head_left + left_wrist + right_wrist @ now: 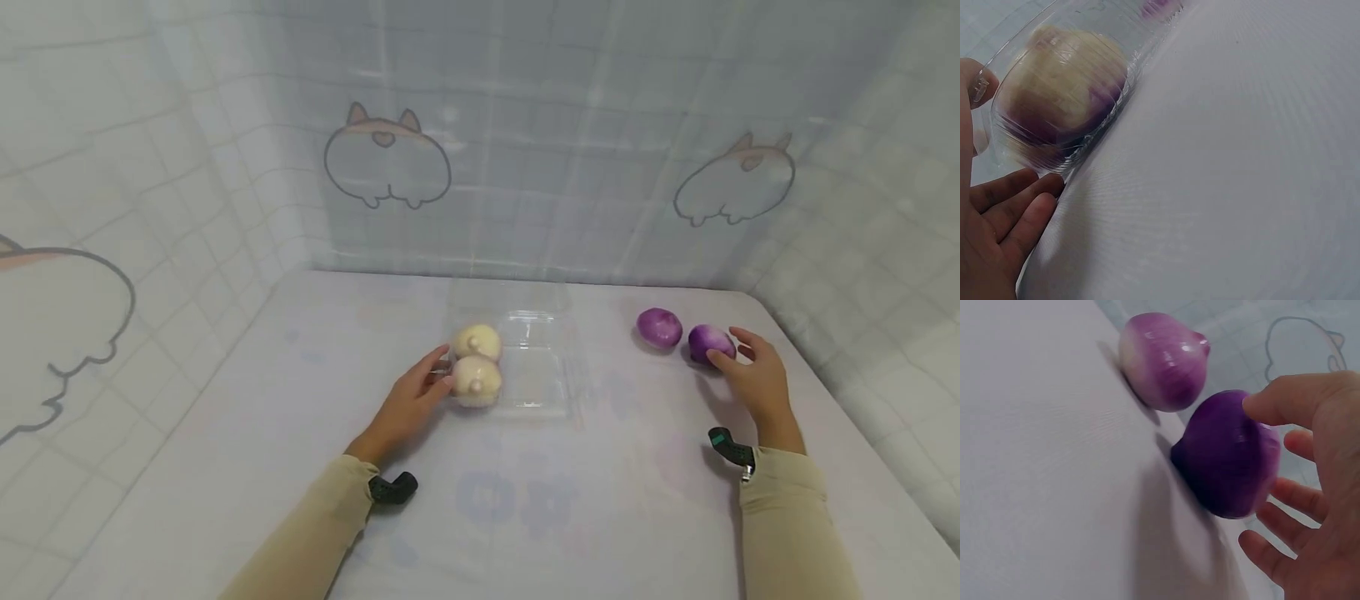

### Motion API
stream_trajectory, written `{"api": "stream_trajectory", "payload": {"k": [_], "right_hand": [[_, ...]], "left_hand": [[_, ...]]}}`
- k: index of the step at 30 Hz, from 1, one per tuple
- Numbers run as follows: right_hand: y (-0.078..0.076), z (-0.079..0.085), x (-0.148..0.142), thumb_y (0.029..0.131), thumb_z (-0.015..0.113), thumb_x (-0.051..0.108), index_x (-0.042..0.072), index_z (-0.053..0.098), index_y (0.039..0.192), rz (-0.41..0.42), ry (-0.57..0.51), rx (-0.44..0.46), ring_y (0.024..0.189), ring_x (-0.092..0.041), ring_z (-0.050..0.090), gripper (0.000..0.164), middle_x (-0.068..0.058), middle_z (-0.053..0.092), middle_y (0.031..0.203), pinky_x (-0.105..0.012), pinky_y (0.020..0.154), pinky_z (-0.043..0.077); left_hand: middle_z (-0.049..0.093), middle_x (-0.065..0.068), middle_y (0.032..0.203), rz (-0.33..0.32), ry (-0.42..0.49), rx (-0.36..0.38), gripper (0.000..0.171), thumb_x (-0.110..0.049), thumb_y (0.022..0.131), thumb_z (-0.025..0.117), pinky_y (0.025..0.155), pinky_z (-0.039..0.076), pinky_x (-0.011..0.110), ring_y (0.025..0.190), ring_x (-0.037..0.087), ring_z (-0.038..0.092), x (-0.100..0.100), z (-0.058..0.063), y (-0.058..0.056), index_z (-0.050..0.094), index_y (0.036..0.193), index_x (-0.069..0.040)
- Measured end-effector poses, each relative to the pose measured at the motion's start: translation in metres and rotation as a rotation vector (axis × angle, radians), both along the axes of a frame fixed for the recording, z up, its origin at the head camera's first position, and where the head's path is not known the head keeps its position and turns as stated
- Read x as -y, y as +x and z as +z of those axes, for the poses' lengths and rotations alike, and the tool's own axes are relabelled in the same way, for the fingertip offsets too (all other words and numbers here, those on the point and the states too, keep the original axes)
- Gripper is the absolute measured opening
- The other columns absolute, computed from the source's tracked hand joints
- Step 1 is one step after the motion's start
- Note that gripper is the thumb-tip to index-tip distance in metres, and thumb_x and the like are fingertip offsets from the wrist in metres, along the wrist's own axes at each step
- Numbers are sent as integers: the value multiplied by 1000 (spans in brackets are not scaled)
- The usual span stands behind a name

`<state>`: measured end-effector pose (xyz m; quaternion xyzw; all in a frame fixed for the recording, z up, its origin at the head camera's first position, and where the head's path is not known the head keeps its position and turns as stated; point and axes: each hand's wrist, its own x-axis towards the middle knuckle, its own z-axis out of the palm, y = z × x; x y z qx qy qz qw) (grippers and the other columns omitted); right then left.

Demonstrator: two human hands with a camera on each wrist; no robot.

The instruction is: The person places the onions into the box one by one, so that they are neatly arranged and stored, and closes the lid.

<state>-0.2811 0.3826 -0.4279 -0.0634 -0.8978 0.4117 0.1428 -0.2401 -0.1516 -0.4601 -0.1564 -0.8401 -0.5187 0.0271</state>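
Observation:
In the head view, a clear plastic container point(536, 375) lies with its lid folded back. Two onions, a far one point(477, 342) and a near one point(476, 381), fill its left half, pale ends up; purple sides show in the left wrist view. My left hand point(411, 400) holds the container's left rim, thumb and forefinger at the edge and the other fingers point(1029, 231) low beside its wall. At the right, my right hand point(757, 377) grips a glossy purple onion point(1229, 456), thumb on one side, fingertips around the other. A second purple onion point(660, 328) lies just left of it.
A pale cloth point(600, 500) covers the table. Tiled-pattern curtains with cartoon animal drawings point(387, 162) stand along the back and both sides. The folded-back lid point(510, 296) reaches toward the back edge.

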Motion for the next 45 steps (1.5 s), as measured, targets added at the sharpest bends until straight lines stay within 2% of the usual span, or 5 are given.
{"api": "stream_trajectory", "payload": {"k": [10,18,30,38,45], "right_hand": [[-3,-2,-1,97,65,36,5,36,154,46,88,-16,130,-56,39,71,-33,35,151,-70,103,34],[-4,-7,1,97,65,37,6,37,154,4,42,-4,128,-54,44,71,-28,38,152,-66,103,36],[0,-3,8,98,60,42,7,35,156,-102,-61,3,127,-44,50,71,-26,46,148,-49,108,39],[-3,0,12,97,57,51,10,35,156,-176,-146,37,133,-41,44,76,-23,44,151,-55,112,33],[-1,2,15,98,58,49,11,38,155,-201,-311,58,116,-18,54,72,-20,46,149,-16,87,47]], "left_hand": [[50,27,142,-27,5,6,56,-14,105,53,105,45,47,126,38,55,-11,42,26,32,154,1],[52,20,143,-2,8,-13,57,-24,105,54,105,46,48,126,34,56,-3,9,6,33,157,-10],[53,16,143,-19,10,-18,58,-29,105,54,105,46,45,126,30,56,-3,7,0,34,157,-15],[54,15,142,-14,7,-25,58,-30,104,55,104,47,44,125,28,57,-2,5,-3,34,156,-16],[53,19,142,-7,7,-9,56,-22,105,55,105,46,47,125,32,56,-4,9,-1,34,156,-10]]}}
